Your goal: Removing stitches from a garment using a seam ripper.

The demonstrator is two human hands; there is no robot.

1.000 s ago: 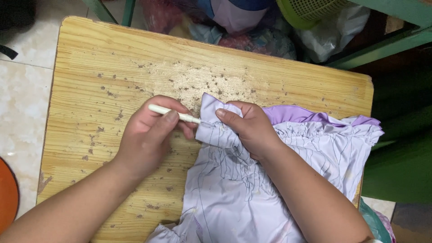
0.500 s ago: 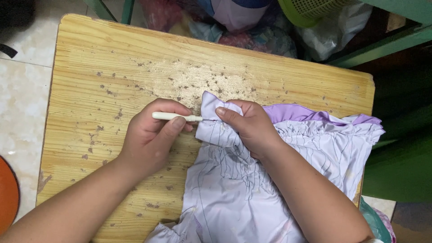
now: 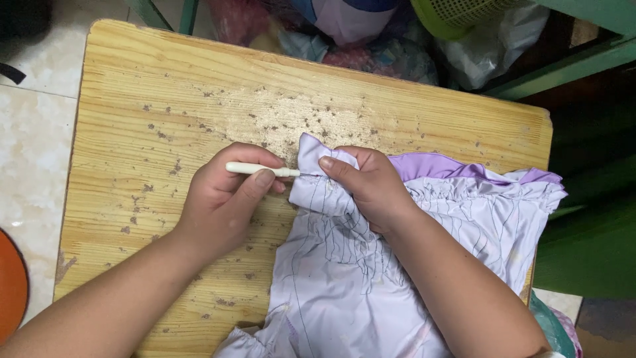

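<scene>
A home sewing corner or small garment workshop is showing here. A worn, speckled wooden surface [image 3: 165, 99] is carrying a lilac garment [image 3: 344, 292] being worked with a slim white tool [image 3: 255, 170]. At twelve o'clock, bags of bundled cloth [image 3: 371, 40] and a green plastic basket [image 3: 457, 13] are piling up; pale floor tiles [image 3: 33, 146] are lying at nine o'clock.

Pale lilac garment [image 3: 358, 292] with purple trim, cream-white tool [image 3: 255, 169], speckled yellow wooden table [image 3: 146, 113].

Tool tip [image 3: 306, 174] lost in garment [image 3: 344, 278] folds — garment's hem and orange object [image 3: 10, 285] cut off at frame edges
</scene>
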